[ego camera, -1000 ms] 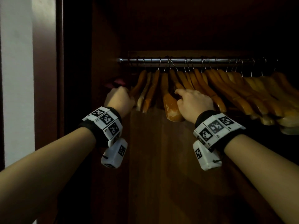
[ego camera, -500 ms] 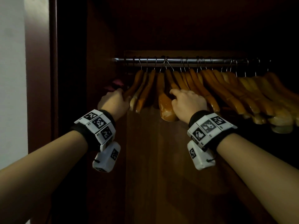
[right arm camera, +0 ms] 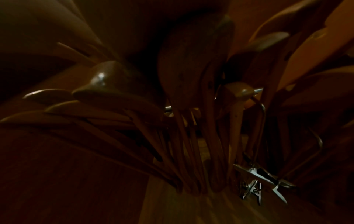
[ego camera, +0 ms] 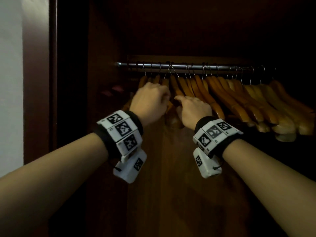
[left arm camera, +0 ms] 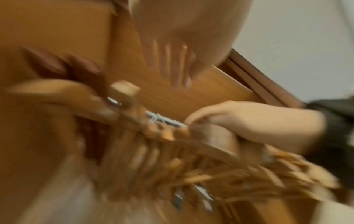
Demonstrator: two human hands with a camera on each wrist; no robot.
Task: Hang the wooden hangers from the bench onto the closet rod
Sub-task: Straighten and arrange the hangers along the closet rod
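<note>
A metal closet rod (ego camera: 188,66) carries several wooden hangers (ego camera: 239,100), packed close and slanting to the right. My left hand (ego camera: 150,100) is at the leftmost hangers with its fingers curled over them; the fingertips are hidden. Just to its right, my right hand (ego camera: 195,106) grips one hanger (ego camera: 174,119) by its arm, thumb below and index finger on top. The blurred left wrist view shows that right hand (left arm camera: 249,121) pinching the hanger's top edge above the bundle of hangers (left arm camera: 191,166). In the dark right wrist view I see hanger ends (right arm camera: 182,75) and metal clips (right arm camera: 258,178).
The dark closet side wall (ego camera: 106,117) stands close on the left, and the wooden back panel (ego camera: 171,185) lies below the hangers. A door frame (ego camera: 53,82) and a white wall (ego camera: 10,82) are further left. Something pink (ego camera: 118,87) sits left of the hangers.
My left hand has moved right from the closet's side wall onto the leftmost hangers, close beside my right hand. The right hand has stayed on its hanger.
</note>
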